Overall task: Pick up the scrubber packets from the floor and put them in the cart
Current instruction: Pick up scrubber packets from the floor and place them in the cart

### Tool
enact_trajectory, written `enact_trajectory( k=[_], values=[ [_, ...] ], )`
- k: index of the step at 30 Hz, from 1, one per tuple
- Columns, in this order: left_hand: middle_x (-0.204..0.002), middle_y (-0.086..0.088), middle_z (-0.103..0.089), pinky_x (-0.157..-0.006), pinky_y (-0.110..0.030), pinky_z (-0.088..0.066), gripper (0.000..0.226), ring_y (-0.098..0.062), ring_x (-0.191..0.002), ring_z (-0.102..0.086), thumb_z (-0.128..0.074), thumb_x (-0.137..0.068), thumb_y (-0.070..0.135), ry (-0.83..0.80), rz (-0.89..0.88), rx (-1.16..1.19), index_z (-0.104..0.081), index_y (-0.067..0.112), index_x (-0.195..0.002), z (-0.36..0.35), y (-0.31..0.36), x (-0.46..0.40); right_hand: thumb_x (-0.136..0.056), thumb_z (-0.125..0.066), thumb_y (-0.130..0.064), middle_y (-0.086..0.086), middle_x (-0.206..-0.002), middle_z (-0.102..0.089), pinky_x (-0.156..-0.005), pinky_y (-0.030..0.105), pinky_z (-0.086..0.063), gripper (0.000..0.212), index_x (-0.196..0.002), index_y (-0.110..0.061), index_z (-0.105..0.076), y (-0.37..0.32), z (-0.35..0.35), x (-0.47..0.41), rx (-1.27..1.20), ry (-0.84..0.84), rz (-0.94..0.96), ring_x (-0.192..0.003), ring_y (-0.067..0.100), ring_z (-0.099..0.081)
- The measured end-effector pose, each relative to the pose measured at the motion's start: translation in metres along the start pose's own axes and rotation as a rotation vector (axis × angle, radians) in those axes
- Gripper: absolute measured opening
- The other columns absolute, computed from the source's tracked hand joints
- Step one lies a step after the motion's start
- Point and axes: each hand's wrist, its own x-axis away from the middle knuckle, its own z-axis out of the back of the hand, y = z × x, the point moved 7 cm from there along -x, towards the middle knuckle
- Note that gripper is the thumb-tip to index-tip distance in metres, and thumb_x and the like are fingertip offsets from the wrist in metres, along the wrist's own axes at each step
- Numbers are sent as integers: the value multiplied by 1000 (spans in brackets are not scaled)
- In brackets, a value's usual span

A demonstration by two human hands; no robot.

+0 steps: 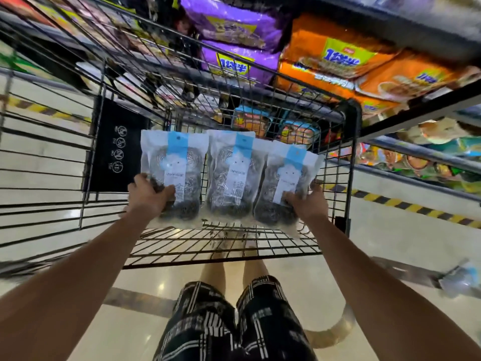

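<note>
Both bare arms reach straight toward twelve o'clock; the left hand [147,195] at ten o'clock and right hand [307,201] at two o'clock curl their fingers, thumbs on top, gripping.

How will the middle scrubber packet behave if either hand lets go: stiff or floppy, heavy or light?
The middle scrubber packet is probably light, being mostly coiled wire in thin film. It is likely floppy and slick; no fingers visibly grip it between the left hand and right hand, so it may slip.
</note>
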Motion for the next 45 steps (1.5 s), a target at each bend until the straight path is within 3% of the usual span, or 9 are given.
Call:
enact_trajectory(
  k=[6, 10, 13, 17, 24, 29, 34, 42, 45],
  values=[
    [-137, -29, -44, -99, -58, -44, 68, -48, -122, -51, -57, -98, 55, 33, -55, -227, -41, 5, -142, 34, 19, 53, -95, -66, -47, 21, -128, -69, -101, 47, -53, 60, -140, -8, -60, -46, 36, 61, 156, 52, 293, -121, 41, -64],
    [-138, -26, -48, -102, -58, -42, 57, -49, -123, -51, -51, -99, 51, 143, -244, -395, -50, 11, -140, 70, 48, 98, -90, -41, -62, 23, -135, -66, -102, 53, -51, 77, -139, -7, -64, -69, 64, 108, 289, 189, 468, -120, 47, -63],
    [-137, -24, -51, -100, -60, -40, 54, -48, -122, -51, -52, -97, 46, 239, -398, -495, -56, 11, -137, 94, 73, 128, -92, -45, -59, 22, -133, -68, -96, 54, -55, 68, -131, -9, -71, -86, 85, 144, 349, 331, 568, -113, 49, -66],
    [-128, -26, -58, -93, -65, -42, 62, -49, -112, -56, -39, -86, 52, 326, -676, -568, -67, 9, -120, 107, 108, 173, -94, -41, -63, 17, -143, -63, -105, 56, -50, 70, -138, -14, -66, -96, 108, 189, 422, 420, 603, -124, 48, -58],
    [-134, -23, -61, -98, -68, -37, 54, -49, -122, -54, -43, -87, 46, 393, -1069, -610, -74, 12, -116, 89, 178, 262, -95, -51, -55, 17, -137, -68, -105, 60, -51, 59, -133, -15, -70, -75, 154, 250, 320, 636, 596, -124, 49, -61],
    [-138, -23, -59, -98, -76, -37, 61, -50, -127, -53, -38, -84, 50, 266, -1283, -707, -71, 15, -121, 24, 223, 329, -94, -58, -55, 15, -143, -65, -108, 56, -47, 59, -139, -18, -67, -6, 198, 284, 260, 787, 455, -127, 46, -58],
    [-140, -20, -58, -99, -75, -36, 62, -48, -128, -52, -38, -82, 53, 171, -1525, -793, -71, 17, -122, -62, 244, 419, -93, -51, -60, 17, -138, -68, -103, 56, -51, 66, -138, -15, -68, 102, 233, 321, 244, 896, 203, -122, 48, -62],
    [-137, -20, -56, -101, -70, -35, 59, -44, -127, -51, -41, -85, 52, -5, -1882, -871, -69, 18, -124, -212, 220, 577, -97, -45, -62, 14, -144, -64, -104, 55, -48, 65, -141, -18, -64, 315, 251, 410, 101, 981, -192, -127, 47, -59],
    [-134, -21, -58, -98, -69, -38, 55, -44, -122, -54, -45, -87, 49, -41, -2003, -903, -69, 17, -123, -263, 201, 629, -94, -53, -58, 14, -138, -67, -101, 55, -49, 62, -138, -17, -66, 384, 247, 446, 52, 1041, -318, -122, 47, -62]
  ],
)
